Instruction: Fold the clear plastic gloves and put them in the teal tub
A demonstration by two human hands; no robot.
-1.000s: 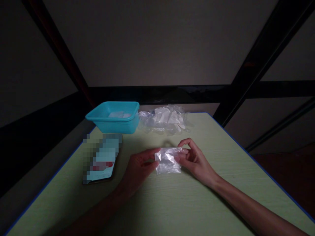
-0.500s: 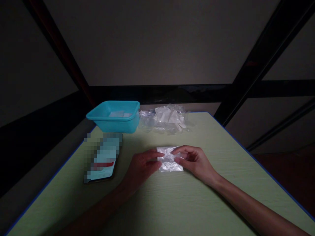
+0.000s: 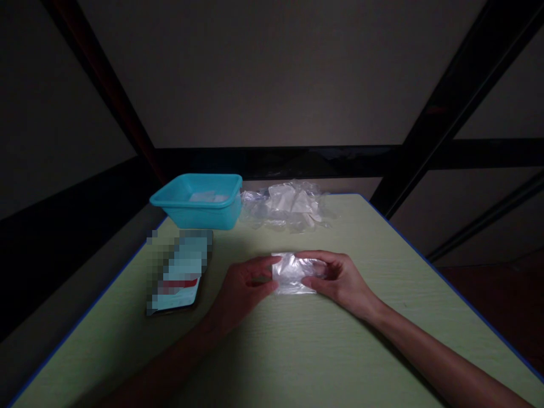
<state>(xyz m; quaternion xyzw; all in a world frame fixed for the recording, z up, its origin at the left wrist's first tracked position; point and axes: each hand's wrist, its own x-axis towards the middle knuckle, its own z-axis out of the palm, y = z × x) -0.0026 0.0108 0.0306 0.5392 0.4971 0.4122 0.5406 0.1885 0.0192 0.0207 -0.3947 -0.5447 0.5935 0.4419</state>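
Note:
A small, shiny, folded clear plastic bag [image 3: 290, 274] lies on the pale green table [image 3: 272, 351], wrinkled across its top. My left hand [image 3: 246, 286] holds its left edge, thumb at the near corner and index finger at the far one. From the other side my right hand [image 3: 346, 286] grips the bag, its index finger along the far edge and its thumb on the near right part. The curled fingers of the right hand partly cover the bag's right end.
A turquoise plastic basket [image 3: 198, 216] with whitish pieces inside stands at the back left. Beside it lies a heap of crumpled clear plastic bags [image 3: 289, 204]. A phone [image 3: 181, 277] with its screen lit rests left of my left hand. Behind the table rises a wall [image 3: 272, 73].
Thumb and index finger have spread a little further apart on both hands, moving outward toward the bag's edges. The bag has stayed nearly in place.

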